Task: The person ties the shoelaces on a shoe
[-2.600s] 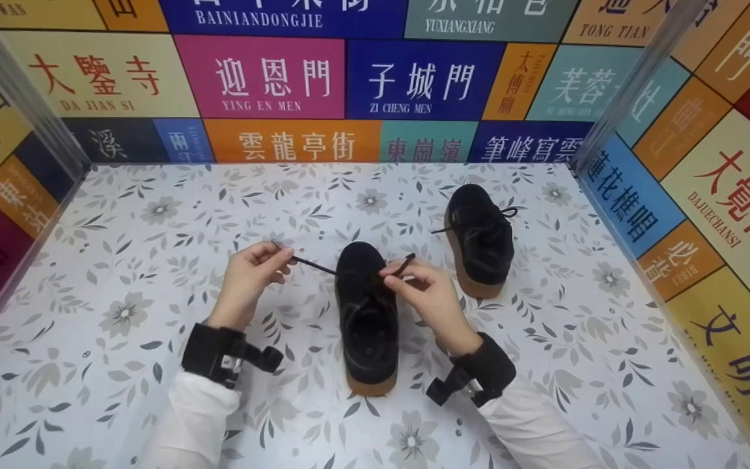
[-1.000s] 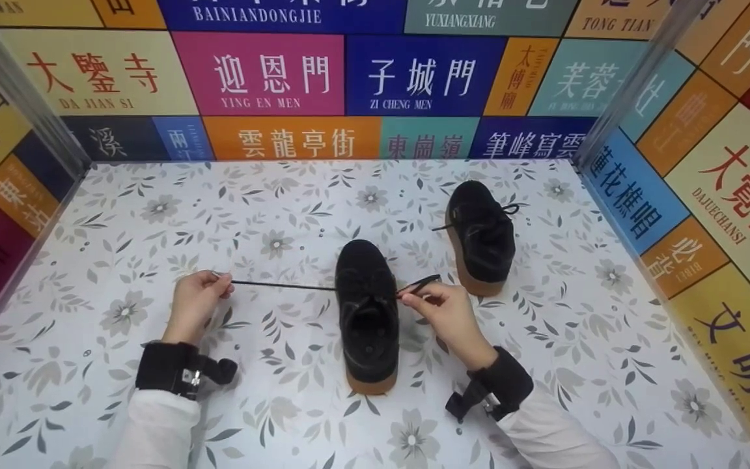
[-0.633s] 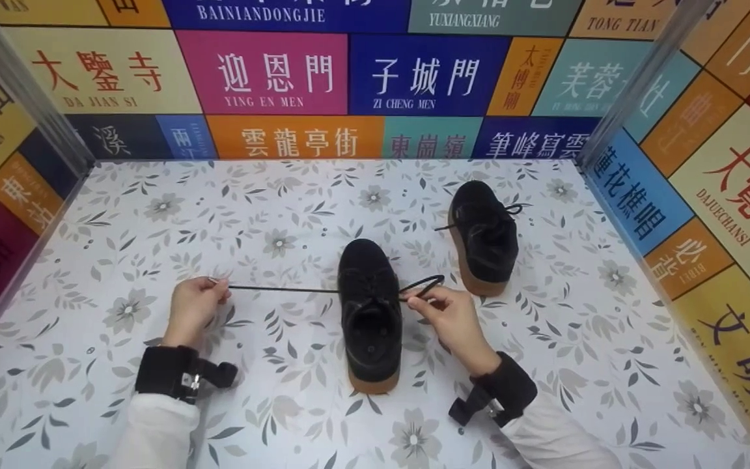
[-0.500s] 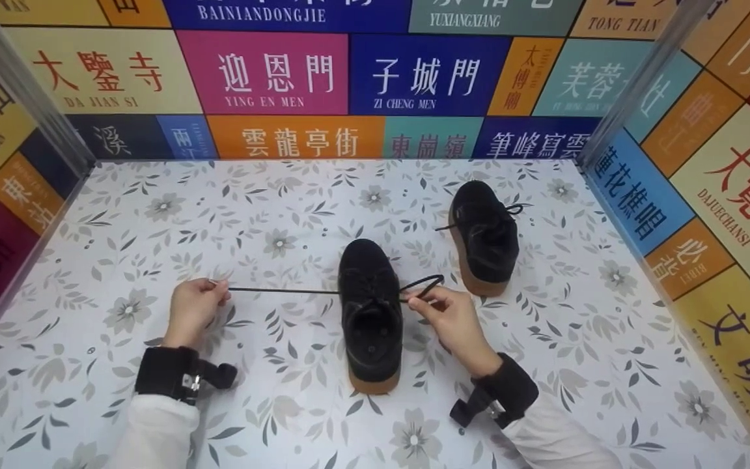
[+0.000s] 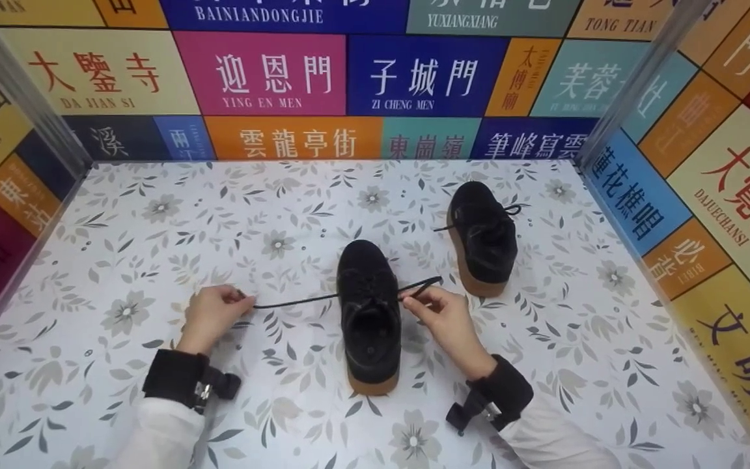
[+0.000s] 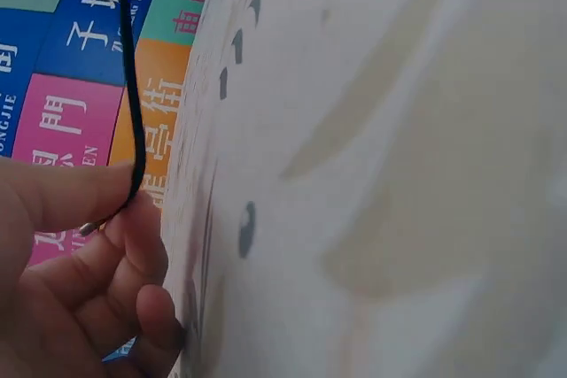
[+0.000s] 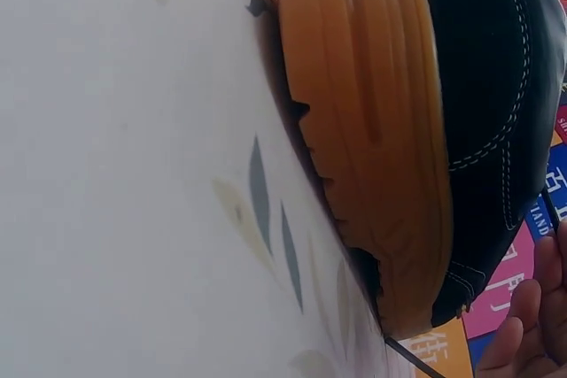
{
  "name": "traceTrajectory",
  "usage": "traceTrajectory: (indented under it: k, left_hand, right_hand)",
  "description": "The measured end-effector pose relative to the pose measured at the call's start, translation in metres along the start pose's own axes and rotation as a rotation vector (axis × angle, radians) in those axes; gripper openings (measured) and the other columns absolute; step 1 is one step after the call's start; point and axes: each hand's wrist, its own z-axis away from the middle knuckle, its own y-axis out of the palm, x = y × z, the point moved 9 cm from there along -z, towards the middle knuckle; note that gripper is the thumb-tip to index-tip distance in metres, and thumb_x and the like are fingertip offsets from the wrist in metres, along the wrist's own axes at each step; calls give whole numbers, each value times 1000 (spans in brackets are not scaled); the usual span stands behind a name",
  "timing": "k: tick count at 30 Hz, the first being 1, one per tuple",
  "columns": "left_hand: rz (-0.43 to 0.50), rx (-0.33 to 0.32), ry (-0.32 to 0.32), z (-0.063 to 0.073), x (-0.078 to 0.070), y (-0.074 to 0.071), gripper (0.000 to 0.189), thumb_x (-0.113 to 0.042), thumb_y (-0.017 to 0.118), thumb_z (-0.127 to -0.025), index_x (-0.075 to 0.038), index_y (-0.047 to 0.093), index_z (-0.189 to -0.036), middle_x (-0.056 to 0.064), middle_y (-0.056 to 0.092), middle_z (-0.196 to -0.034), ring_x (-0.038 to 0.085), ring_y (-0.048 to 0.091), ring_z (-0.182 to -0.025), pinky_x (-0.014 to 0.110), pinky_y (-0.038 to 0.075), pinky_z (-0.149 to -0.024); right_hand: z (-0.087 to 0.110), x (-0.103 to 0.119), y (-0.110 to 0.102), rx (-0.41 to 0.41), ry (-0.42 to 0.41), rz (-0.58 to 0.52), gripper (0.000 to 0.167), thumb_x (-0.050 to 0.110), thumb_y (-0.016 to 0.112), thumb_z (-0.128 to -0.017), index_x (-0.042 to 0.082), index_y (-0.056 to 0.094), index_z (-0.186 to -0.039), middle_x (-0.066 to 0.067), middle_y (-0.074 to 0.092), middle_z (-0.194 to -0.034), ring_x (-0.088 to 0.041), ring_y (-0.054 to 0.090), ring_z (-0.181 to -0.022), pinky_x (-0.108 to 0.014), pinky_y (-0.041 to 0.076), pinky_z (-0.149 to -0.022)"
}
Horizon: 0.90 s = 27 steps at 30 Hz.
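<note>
Fingers of the left hand [image 5: 213,314] pinch the left lace [image 5: 297,303] near its tip; the right hand [image 5: 443,317] pinches the right lace [image 5: 421,284]. With no hand steadying the black shoe [image 5: 370,309], centre frame, an uneven tug could twist it.

Found near shoe [image 5: 368,311] on table [image 5: 297,417], between left hand [image 5: 213,314] and right hand [image 5: 443,318]; noted second shoe [image 5: 483,241] behind, to right.

head: high, forward-down | wrist cams: close, rolled sideways | shared: floral tabletop [image 5: 297,358] (wall [image 5: 258,71] too)
</note>
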Motion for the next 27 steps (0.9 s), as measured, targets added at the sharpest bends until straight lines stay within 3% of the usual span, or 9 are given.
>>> traceTrajectory:
  k: [4, 7, 10, 15, 18, 21, 27]
  left_hand:
    - [-175, 44, 114, 5, -16, 12, 22, -26, 75, -88, -8, 68, -77, 4, 66, -69, 23, 58, -66, 54, 40, -89]
    - [-265, 48, 160, 7, -23, 16, 25, -27, 77, -86, -8, 66, -75, 7, 67, -71, 29, 59, -72, 56, 36, -89]
    - [-317, 29, 164, 9, -25, 14, 30, -32, 79, -84, -6, 65, -77, 10, 68, -74, 32, 60, -74, 55, 36, -87]
    - [-401, -49, 225, 14, -37, 8, 37, -32, 80, -84, 1, 66, -90, 20, 70, -87, 41, 63, -85, 58, 42, -86]
    - [-399, -88, 317, 19, -57, 9, 29, -23, 77, -87, 3, 68, -97, 24, 69, -97, 45, 63, -94, 59, 45, -82]
    - [-330, -86, 419, 28, -82, 16, 17, -13, 75, -88, 0, 70, -99, 21, 70, -101, 43, 62, -98, 57, 46, -84]
    - [-251, -115, 644, 51, -130, 36, 6, -10, 77, -86, -7, 71, -88, 10, 72, -90, 34, 65, -90, 49, 47, -78]
  right_hand:
    - [2, -1, 2, 11, 28, -28, 11, 10, 73, -92, 1, 77, -98, 0, 74, -88, -7, 58, -70, -18, 48, -63]
    - [2, 1, 2, 16, 30, -34, 12, 10, 73, -92, 0, 76, -99, 3, 72, -86, -7, 57, -70, -18, 47, -62]
    - [2, 3, 3, 26, 22, -35, 13, 10, 72, -93, 0, 76, -100, 4, 70, -84, -6, 56, -69, -18, 46, -61]
    - [1, 3, 4, 37, 32, -46, 13, 10, 71, -93, -1, 76, -100, 4, 71, -84, -6, 56, -70, -18, 47, -62]
    - [0, 1, 3, 34, 55, -58, 14, 9, 71, -93, -1, 75, -101, 1, 72, -87, -6, 56, -71, -19, 48, -63]
    - [-1, 3, 3, 29, 71, -72, 15, 9, 71, -93, -2, 75, -101, -5, 73, -89, -8, 58, -71, -20, 50, -62]
    - [-5, 9, 2, 15, 94, -119, 16, 9, 70, -94, -4, 73, -104, -12, 75, -94, -10, 63, -73, -23, 52, -57]
